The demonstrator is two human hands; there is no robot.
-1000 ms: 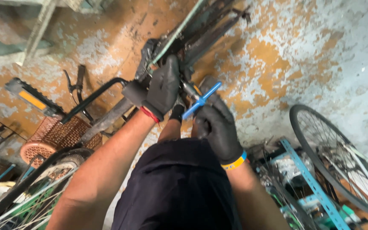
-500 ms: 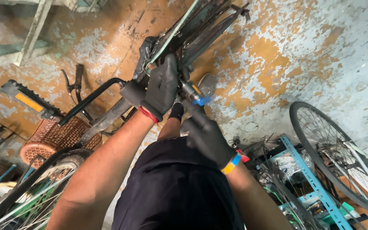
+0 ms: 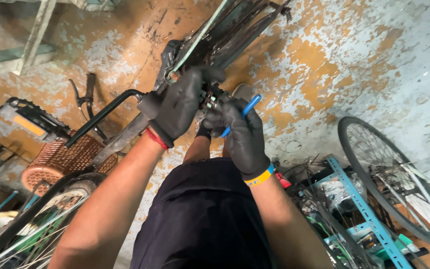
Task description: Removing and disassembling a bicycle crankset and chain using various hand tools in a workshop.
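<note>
Gripping the bike (image 3: pixel 210 37) with my left hand (image 3: pixel 177 107) to steady it, my right hand's (image 3: pixel 242 132) fingers are pinching a blue tool (image 3: pixel 240 113).

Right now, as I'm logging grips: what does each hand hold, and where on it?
The right hand holds a blue-handled tool by its handle. The left hand grips the bicycle frame near a dark fitting.

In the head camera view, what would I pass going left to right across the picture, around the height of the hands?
Bicycle pedal with a yellow reflector → black crank arm → gloved left hand on the bicycle part → gloved right hand holding a blue-handled tool → spoked bicycle wheel at the right.
</note>
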